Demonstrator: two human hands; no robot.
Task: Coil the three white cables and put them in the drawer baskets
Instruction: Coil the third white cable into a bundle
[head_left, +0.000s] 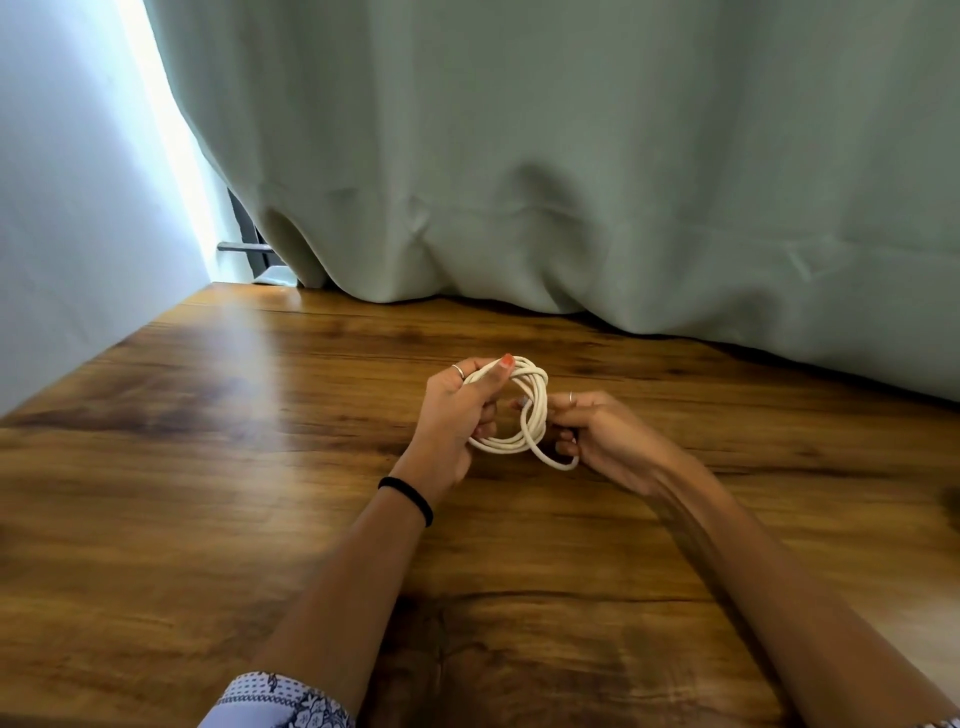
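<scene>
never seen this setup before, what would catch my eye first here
At centre, a coiled white cable is held just above the brown wooden table: the left hand grips its left side, the right hand pinches a loose loop. Behind them a pale green curtain drapes onto the table's far edge.

The left hand (457, 415) is hiding the near-left part of the white cable (524, 415) coil. The curtain (571, 156) is covering the table (208, 441) far edge. The right forearm is appearing blurred.

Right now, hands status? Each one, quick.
Left hand: closed, gripping the coiled white cable.
Right hand: closed, pinching the cable's loose end loop.
</scene>
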